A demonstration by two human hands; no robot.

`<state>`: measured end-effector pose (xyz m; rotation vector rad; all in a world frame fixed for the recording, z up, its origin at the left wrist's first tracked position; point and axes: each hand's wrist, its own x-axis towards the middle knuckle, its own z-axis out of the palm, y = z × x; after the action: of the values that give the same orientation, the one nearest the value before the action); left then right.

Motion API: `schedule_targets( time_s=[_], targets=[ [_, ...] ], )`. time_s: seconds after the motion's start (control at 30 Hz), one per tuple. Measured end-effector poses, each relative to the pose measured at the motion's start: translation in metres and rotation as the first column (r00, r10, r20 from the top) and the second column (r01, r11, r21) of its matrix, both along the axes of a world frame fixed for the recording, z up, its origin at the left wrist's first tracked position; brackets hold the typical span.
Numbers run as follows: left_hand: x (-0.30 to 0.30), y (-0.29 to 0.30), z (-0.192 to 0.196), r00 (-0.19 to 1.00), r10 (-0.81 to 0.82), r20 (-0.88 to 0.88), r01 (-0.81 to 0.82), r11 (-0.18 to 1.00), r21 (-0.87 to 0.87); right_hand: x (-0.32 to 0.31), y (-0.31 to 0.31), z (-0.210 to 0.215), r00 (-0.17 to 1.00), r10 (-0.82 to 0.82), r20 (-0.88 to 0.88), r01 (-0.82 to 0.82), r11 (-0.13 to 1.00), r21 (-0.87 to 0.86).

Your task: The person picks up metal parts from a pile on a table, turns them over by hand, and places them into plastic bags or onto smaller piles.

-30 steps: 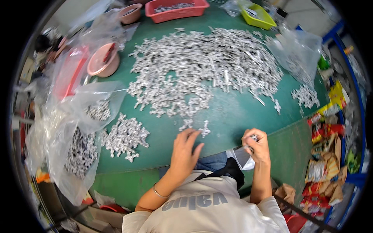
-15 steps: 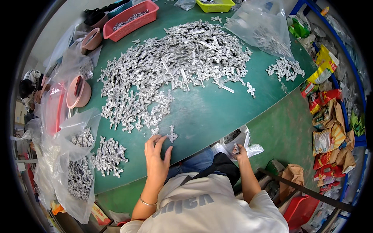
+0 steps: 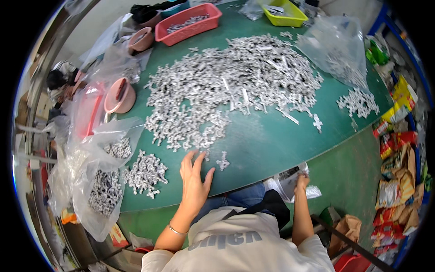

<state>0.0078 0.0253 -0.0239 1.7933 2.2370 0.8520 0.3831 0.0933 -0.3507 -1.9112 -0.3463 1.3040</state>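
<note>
Head cam: L hand (image 3: 194, 181) is over the green table (image 3: 267, 145), fingers spread, tips at nr edge of silvery pile (image 3: 204, 81). Loose cross-shaped pc (image 3: 222, 162) lies just R of & beyond the thumb tip, long axis approx. away from the person, far end tipped slightly R. R hand (image 3: 302, 181) is past the table edge, by a white bag (image 3: 285, 187); can't tell if its fingers pinch anything.

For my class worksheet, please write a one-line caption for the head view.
Left hand near heaped grey pieces on a green table, right hand by a white container beyond the table's edge.
</note>
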Motion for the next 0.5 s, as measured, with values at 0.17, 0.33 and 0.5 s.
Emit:
schedule_targets(
  time_s=[0.17,0.33,0.5],
  targets=[
    [-0.042,0.047,0.01,0.999,0.034,-0.026,-0.03,0.992,0.122,-0.081,0.014,0.19,0.715,-0.416,0.562,-0.108,0.729,0.676],
    [-0.057,0.129,0.002,0.997,-0.039,-0.065,0.051,0.98,0.191,-0.14,0.036,0.306,0.814,-0.033,0.58,-0.532,0.36,0.767],
    [-0.044,0.149,-0.017,0.982,-0.036,-0.188,0.027,0.998,-0.05,-0.213,0.091,0.358,0.378,0.416,0.827,-0.896,-0.062,0.44]
  ],
)
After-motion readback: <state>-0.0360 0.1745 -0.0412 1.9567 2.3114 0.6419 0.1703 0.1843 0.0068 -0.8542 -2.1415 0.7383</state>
